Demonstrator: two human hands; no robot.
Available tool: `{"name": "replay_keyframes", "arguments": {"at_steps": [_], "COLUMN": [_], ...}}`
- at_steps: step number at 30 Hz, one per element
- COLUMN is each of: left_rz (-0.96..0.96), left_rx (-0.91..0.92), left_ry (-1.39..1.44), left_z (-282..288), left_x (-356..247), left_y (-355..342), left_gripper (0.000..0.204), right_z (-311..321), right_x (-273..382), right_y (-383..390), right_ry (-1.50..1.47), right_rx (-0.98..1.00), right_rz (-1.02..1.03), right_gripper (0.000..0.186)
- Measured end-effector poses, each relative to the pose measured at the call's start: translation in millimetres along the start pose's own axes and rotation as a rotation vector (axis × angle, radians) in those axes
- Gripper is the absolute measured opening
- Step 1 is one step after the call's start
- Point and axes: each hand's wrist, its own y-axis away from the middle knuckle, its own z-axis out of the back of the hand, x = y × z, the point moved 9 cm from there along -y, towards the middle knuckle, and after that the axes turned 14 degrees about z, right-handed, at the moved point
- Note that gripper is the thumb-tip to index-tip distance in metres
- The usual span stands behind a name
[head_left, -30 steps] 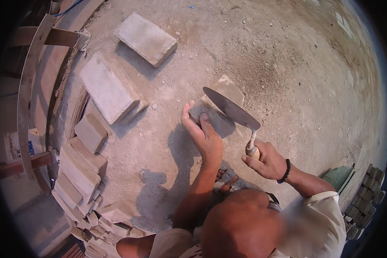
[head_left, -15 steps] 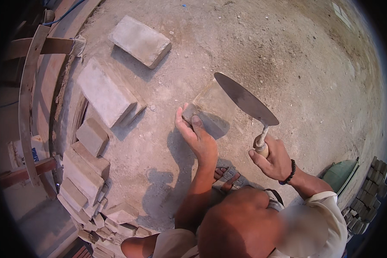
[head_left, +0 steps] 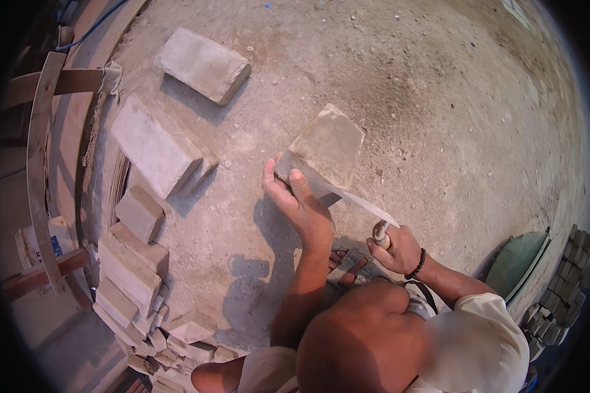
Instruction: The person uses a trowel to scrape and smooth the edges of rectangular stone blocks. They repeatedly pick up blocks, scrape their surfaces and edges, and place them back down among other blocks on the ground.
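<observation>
My left hand (head_left: 300, 200) is closed around the near left end of a grey-brown brick (head_left: 328, 145), its thumb on the near face and the fingers along the side. The brick's far end is cut at a slant, and it is held over the dusty ground. In my right hand (head_left: 398, 250) is a trowel (head_left: 373, 209), gripped by its short handle. Seen nearly edge-on, the blade lies along the brick's near right edge, and it looks to be touching it. The brick hides part of the blade.
Two large blocks, one farther off (head_left: 203, 65) and one nearer (head_left: 156, 147), lie to the left. A heap of bricks (head_left: 130, 268) runs down the lower left, beside a wooden frame (head_left: 42, 157). At right are a green curved container (head_left: 514, 262) and stacked grey blocks (head_left: 564, 288).
The trowel has come down and left from above the brick's right side to its near edge, and its blade has turned edge-on. My left hand keeps its hold on the brick.
</observation>
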Motion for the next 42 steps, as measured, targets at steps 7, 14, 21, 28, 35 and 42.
{"name": "replay_keyframes", "arguments": {"at_steps": [7, 14, 21, 28, 35, 42], "left_rz": [-0.098, -0.003, 0.022, 0.023, -0.001, 0.063], "left_rx": [-0.052, -0.073, -0.027, -0.030, -0.043, -0.039], "left_ry": [-0.005, 0.012, 0.108, -0.009, 0.021, 0.121], "left_z": [-2, 3, 9, 5, 10, 17], "left_x": [-1, 8, 15, 7, 15, 22], "left_y": [8, 11, 7, 8, 3, 1], "left_gripper": [0.046, 0.049, 0.056, 0.066, 0.070, 0.070], "right_z": [17, 30, -11, 8, 17, -15], "right_x": [42, -81, -51, -26, -119, -77], "right_y": [0, -1, -18, -29, -31, -32], "right_ry": [0.037, 0.093, 0.034, -0.016, 0.066, 0.019], "right_rx": [-0.067, -0.139, -0.111, -0.154, -0.163, -0.146], "right_rz": [0.048, -0.335, -0.143, -0.078, -0.322, -0.140], "right_gripper": [0.038, 0.028, 0.031, 0.027, 0.034, 0.035]}}
